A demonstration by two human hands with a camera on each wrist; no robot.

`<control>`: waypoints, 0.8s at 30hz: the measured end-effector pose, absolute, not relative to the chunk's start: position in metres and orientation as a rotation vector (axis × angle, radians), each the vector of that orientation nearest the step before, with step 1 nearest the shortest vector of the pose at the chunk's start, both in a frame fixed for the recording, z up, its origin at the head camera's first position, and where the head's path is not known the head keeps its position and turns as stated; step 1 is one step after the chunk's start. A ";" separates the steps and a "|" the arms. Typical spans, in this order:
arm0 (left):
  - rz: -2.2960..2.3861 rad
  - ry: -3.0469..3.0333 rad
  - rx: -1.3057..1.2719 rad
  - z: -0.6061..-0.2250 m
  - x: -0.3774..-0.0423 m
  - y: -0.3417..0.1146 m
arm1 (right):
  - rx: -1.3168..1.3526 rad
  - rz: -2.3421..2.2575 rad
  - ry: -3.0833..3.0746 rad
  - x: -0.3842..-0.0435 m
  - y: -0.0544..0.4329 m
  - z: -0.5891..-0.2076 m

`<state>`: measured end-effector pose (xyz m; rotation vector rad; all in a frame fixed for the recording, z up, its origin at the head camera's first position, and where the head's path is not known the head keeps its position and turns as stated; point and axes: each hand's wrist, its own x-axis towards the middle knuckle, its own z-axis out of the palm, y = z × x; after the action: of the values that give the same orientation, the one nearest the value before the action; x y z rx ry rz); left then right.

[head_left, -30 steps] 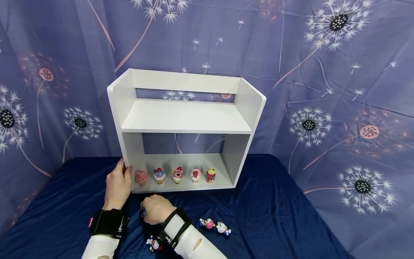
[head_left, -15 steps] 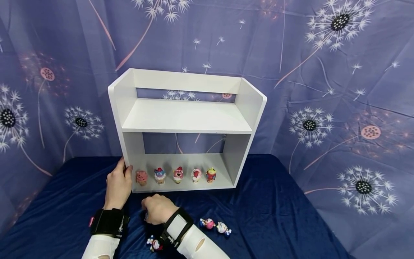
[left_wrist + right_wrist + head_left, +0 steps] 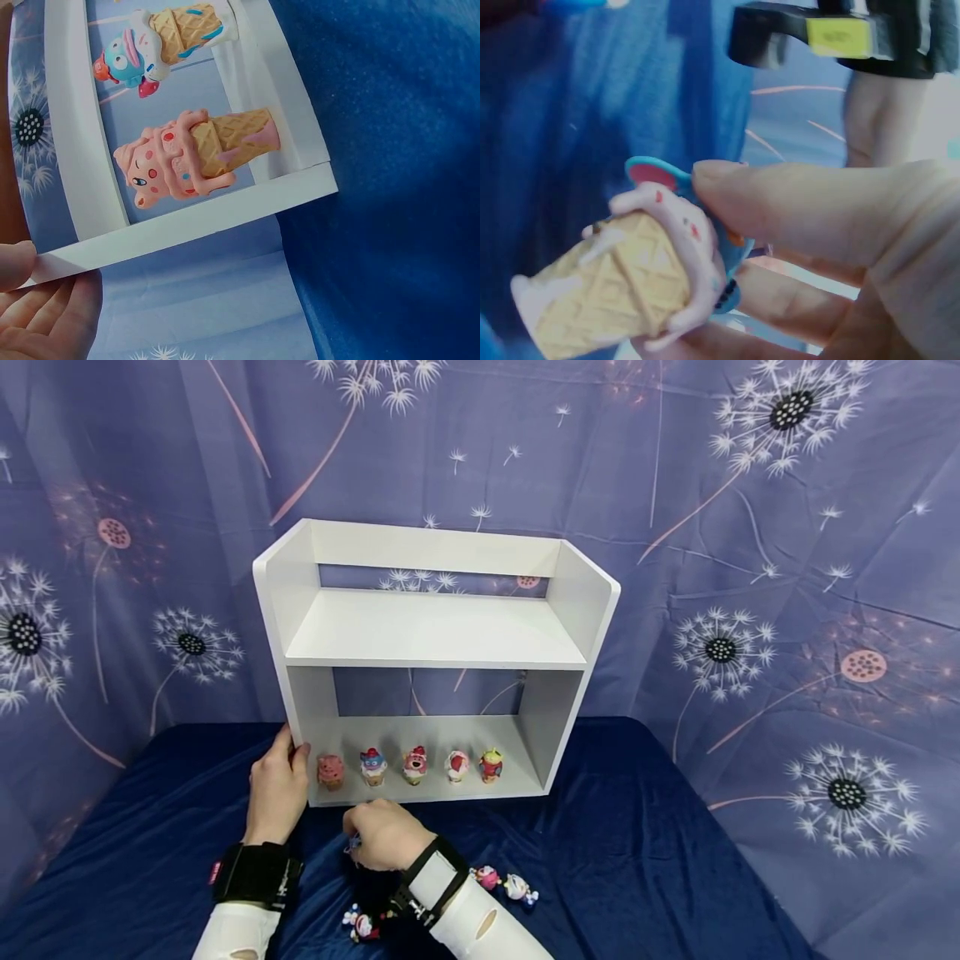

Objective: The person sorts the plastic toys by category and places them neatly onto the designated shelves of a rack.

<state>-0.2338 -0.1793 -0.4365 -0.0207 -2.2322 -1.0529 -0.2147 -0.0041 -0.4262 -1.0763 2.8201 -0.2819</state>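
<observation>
Figurine point(image 3: 641, 259) with waffle cone point(image 3: 619, 281) and pink icing point(image 3: 699, 259)

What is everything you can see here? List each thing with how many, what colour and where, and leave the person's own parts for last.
Shelf: 1, white, mid-view
Cloth: 1, dark blue, under the shelf
Curtain: at least 1, purple-blue with dandelion print, behind the shelf
Shelf toys: 5, mixed pink, blue, white, red and yellow-green, in a row on the lower tier
Loose toys: at least 3, mixed colours, on the cloth in front of the shelf
Held toy: 1, tan, pink and blue, in the right hand
Straps: 2, black, on the wrists
Sleeves: 2, white, on the arms
Hands: 2, bare; left gripping the shelf's side, right pinching the held toy
</observation>
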 end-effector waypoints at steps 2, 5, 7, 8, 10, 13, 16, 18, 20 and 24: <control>-1.055 -2.231 -0.016 -0.436 -0.234 -0.179 | -1.106 -0.324 2.827 -0.215 0.001 -0.422; -1.058 -2.228 -0.010 -0.436 -0.234 -0.179 | -1.141 -0.398 2.823 -0.216 0.010 -0.416; -1.062 -2.228 -0.011 -0.436 -0.234 -0.179 | -1.157 -0.441 2.826 -0.216 0.016 -0.411; -1.063 -2.227 -0.012 -0.436 -0.234 -0.179 | -1.163 -0.459 2.827 -0.216 0.020 -0.408; -1.065 -2.225 -0.015 -0.436 -0.234 -0.178 | -1.165 -0.484 2.832 -0.216 0.026 -0.403; -1.066 -2.225 -0.021 -0.436 -0.234 -0.178 | -1.162 -0.521 2.841 -0.214 0.036 -0.395; -1.062 -2.222 -0.027 -0.436 -0.234 -0.178 | -1.171 -0.550 2.855 -0.214 0.046 -0.389; -1.059 -2.222 -0.028 -0.437 -0.235 -0.178 | -1.185 -0.562 2.875 -0.214 0.053 -0.386; -1.053 -2.218 -0.026 -0.437 -0.235 -0.178 | -1.188 -0.590 2.881 -0.215 0.061 -0.384; -1.049 -2.221 -0.012 -0.437 -0.235 -0.178 | -1.169 -0.646 2.906 -0.218 0.075 -0.381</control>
<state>-0.2345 -0.1779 -0.4368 -0.0118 -2.2213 -1.0486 -0.2179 0.0751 -0.3807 -1.1694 2.9063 -0.6460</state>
